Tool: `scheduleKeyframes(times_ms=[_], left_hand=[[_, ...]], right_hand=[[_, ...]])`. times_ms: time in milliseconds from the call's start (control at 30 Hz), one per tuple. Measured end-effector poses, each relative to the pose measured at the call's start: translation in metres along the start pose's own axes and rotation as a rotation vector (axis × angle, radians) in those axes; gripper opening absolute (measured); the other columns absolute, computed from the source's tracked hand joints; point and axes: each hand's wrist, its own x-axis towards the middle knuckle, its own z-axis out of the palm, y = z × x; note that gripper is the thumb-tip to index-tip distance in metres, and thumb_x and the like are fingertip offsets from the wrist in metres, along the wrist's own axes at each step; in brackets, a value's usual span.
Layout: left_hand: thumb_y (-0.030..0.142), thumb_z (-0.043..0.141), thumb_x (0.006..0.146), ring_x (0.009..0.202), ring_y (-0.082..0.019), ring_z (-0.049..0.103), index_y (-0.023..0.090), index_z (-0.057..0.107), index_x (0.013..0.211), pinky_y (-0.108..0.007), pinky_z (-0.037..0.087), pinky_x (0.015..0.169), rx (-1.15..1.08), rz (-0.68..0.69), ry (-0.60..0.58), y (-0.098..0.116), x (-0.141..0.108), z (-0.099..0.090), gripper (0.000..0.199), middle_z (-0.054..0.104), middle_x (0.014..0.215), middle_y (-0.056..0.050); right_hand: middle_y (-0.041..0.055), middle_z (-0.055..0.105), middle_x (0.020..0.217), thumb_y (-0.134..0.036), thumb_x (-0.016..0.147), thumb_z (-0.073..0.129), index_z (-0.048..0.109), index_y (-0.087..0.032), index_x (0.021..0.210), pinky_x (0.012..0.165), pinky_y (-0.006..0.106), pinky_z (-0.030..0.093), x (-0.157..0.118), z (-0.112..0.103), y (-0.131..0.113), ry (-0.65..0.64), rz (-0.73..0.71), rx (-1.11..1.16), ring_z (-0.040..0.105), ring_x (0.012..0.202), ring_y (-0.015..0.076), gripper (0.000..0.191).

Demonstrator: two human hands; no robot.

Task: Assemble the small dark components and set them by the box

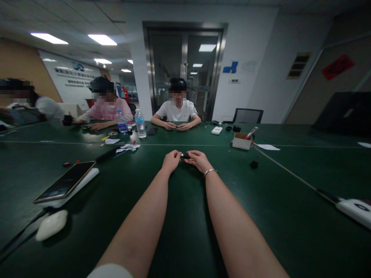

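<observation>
Both of my arms reach out over the dark green table (191, 200). My right hand (198, 160) is closed on a small black object (185, 155), which is too small to identify. On its left side, my left hand (172, 160) pinches the light-coloured, shiny end of the same object. The two hands are close together, with the object between their fingertips. A metal bracelet (210, 172) circles my right wrist.
A phone (68, 180) on a white item and a white mouse-like object (52, 224) lie left. Bottles (140, 124) stand beyond. A small box (242, 141), black clip-like item (254, 162) and white device (355, 210) are right. Several people sit opposite.
</observation>
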Motion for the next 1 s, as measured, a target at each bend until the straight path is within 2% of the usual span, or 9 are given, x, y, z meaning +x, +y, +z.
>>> scheduleKeyframes(times_ms=[300, 567, 867, 1000], left_hand=[[0.047, 0.037, 0.087, 0.054, -0.013, 0.05, 0.017, 0.059, 0.065, -0.025, 0.032, 0.054, 0.024, -0.104, 0.026, 0.0, 0.003, 0.001, 0.043, 0.061, 0.063, -0.003], [0.048, 0.029, 0.088, 0.055, -0.015, 0.051, 0.017, 0.061, 0.073, -0.026, 0.032, 0.055, 0.018, -0.151, 0.025, -0.001, 0.008, 0.008, 0.047, 0.06, 0.064, -0.004], [0.049, 0.025, 0.088, 0.052, -0.016, 0.049, 0.017, 0.057, 0.063, -0.027, 0.032, 0.054, -0.054, -0.237, 0.047, -0.003, 0.011, 0.004, 0.051, 0.057, 0.059, -0.004], [0.053, 0.027, 0.086, 0.051, -0.015, 0.049, 0.018, 0.054, 0.058, -0.027, 0.033, 0.055, -0.067, -0.218, 0.087, -0.004, 0.012, 0.003, 0.052, 0.055, 0.055, -0.002]], right_hand=[[0.0041, 0.066, 0.074, -0.006, 0.071, 0.069, 0.064, -0.013, 0.084, 0.084, 0.039, 0.056, -0.002, 0.004, -0.001, -0.059, -0.076, 0.017, 0.068, 0.074, 0.0171, 0.016], [0.0041, 0.065, 0.078, -0.006, 0.067, 0.072, 0.065, -0.014, 0.084, 0.086, 0.039, 0.056, -0.002, 0.006, -0.002, -0.066, -0.117, 0.031, 0.068, 0.078, 0.0169, 0.02], [0.0012, 0.065, 0.08, -0.009, 0.059, 0.077, 0.067, -0.014, 0.081, 0.085, 0.037, 0.055, -0.003, 0.017, -0.007, -0.105, -0.178, 0.002, 0.066, 0.081, 0.0159, 0.026], [0.0013, 0.066, 0.081, -0.008, 0.059, 0.076, 0.067, -0.014, 0.081, 0.084, 0.036, 0.056, -0.003, 0.02, -0.009, -0.111, -0.185, -0.004, 0.066, 0.08, 0.0158, 0.024]])
